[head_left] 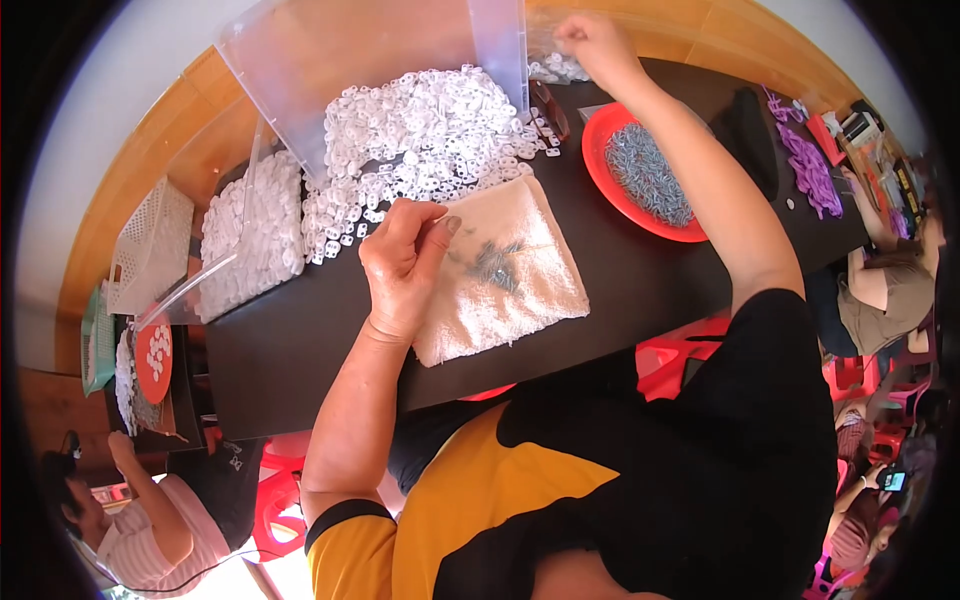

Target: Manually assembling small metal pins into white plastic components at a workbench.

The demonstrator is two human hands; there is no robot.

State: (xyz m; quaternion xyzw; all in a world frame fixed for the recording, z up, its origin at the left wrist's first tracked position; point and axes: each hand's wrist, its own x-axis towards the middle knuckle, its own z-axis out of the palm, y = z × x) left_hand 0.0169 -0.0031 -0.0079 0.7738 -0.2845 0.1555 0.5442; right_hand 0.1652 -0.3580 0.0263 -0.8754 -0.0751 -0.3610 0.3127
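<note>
My left hand [402, 268] is over the left edge of a folded cream cloth [545, 290], thumb pressed against the bent fingers; whatever they hold is hidden. A small group of grey screws [495, 268] lies on the cloth. My right arm reaches across a red bowl [592, 150] filled with grey screws [645, 175]. Beyond it my right hand [600, 48] is raised with curled fingers, above white pieces [558, 68] near a clear wall. I cannot make out anything in its fingers. Small white plastic pieces with two holes [415, 125] spill from a tipped clear bin [350, 40] toward the cloth.
A second clear bin [250, 240] of white pieces stands left on the dark table [300, 370]. Glasses [549, 108] lie behind the cloth, and a dark cloth [745, 140] and purple straps [812, 170] lie at right. Other people sit at left [165, 530] and right [880, 295].
</note>
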